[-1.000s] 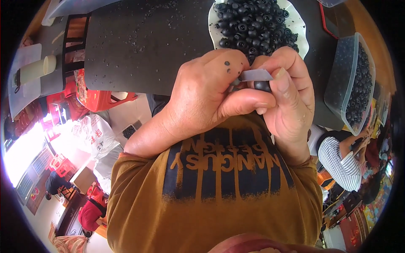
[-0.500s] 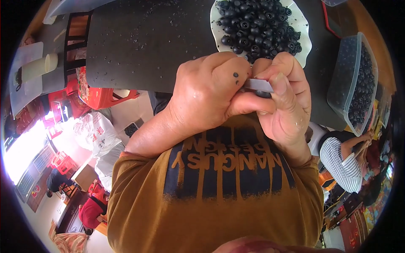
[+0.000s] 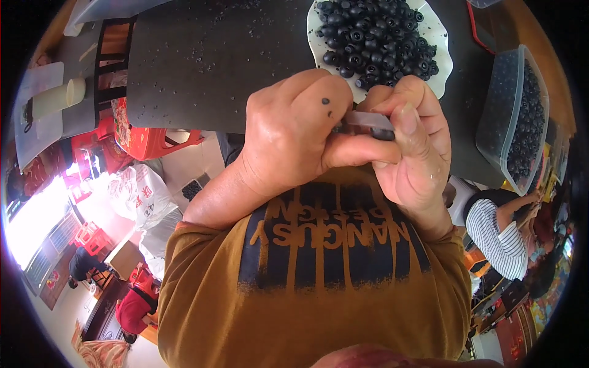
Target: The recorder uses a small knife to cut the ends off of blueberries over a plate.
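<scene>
My left hand is closed around a flat grey blade, whose handle, if any, is hidden in the fist. The blade spans the gap between my hands. My right hand pinches a small black round part, seen partly below the blade, with its thumb close to the blade's end. The left thumb reaches across beneath, close to the right fingers. Two small black crumbs stick to the left hand. Just beyond my hands, a white wavy-edged plate holds a heap of black round parts.
Black crumbs dot the dark table. On the right stands a clear plastic tub filled with black parts. A pale cup lies at the far left, near a red stool. Another person in a striped shirt is at the right.
My left hand and the blade have shifted slightly left, away from the right thumb. My right hand stays nearly where it was, still pinching the black part.
</scene>
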Tool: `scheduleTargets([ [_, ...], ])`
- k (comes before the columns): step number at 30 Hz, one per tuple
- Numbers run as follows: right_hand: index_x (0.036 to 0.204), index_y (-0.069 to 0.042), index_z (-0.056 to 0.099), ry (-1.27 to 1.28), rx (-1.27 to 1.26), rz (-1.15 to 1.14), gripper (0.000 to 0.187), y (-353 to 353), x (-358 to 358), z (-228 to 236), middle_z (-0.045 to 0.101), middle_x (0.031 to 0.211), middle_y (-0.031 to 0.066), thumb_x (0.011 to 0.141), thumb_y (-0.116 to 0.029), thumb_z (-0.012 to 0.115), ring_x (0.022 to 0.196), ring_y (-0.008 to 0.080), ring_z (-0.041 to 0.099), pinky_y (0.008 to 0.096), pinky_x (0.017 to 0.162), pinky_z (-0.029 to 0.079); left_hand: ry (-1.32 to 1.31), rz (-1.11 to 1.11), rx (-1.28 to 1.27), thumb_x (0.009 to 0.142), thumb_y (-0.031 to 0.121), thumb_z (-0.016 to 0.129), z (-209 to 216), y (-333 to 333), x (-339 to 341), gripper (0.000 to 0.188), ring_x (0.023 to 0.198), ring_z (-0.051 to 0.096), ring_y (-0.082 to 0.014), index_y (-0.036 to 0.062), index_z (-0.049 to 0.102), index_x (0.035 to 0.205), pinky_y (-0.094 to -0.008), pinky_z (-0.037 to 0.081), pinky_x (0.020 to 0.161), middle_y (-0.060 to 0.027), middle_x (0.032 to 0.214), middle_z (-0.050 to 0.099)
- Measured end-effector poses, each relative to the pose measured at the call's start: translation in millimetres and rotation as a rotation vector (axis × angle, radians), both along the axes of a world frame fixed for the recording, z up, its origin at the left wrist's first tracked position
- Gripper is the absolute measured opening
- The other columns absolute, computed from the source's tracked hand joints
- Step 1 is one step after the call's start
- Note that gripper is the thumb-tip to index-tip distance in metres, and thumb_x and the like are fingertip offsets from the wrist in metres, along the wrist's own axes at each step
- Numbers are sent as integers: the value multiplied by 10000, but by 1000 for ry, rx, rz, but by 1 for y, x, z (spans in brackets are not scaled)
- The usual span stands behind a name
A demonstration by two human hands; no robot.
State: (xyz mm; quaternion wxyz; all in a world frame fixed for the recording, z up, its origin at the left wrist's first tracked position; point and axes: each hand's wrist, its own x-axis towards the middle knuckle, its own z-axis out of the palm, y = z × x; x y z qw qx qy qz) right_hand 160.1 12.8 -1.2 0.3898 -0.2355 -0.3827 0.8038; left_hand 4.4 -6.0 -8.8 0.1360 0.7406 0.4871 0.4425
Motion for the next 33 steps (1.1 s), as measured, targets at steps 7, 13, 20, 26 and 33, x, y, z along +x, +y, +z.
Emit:
scheduleTargets([
  [7,872,-30,438,7,22,-5,172,-1,1,-3,460,730,69,903,-198,451,639,108,415,215,591,361,-4,-5,-36,606,502,658,-3,-2,1,488,451,470,-212,63,445,620,-293,390,394,-48,546,436],
  [13,857,-35,442,29,-6,-24,166,-1,-3,-3,457,724,53,898,-195,467,581,72,386,169,509,309,22,16,-39,614,501,653,-6,0,1,475,447,476,-212,73,446,607,-294,394,396,-43,537,440],
  [20,842,-47,496,30,-21,-89,151,5,2,-7,522,712,-19,893,-189,509,549,-2,392,138,493,314,136,-12,-21,625,476,659,0,4,10,442,449,493,-216,81,461,604,-299,409,401,-43,540,459],
  [26,858,-45,510,-67,194,-256,76,19,39,17,501,722,-26,869,-115,538,622,9,410,150,529,329,59,-90,-205,659,450,663,10,6,14,455,481,485,-263,37,476,618,-331,394,435,-75,548,455],
  [33,842,-12,564,-929,649,-1032,136,63,152,84,547,742,-36,839,-145,588,668,14,472,159,587,385,-50,-116,-373,710,532,599,12,-7,13,555,471,460,-261,1,459,627,-318,367,438,-93,547,441],
])
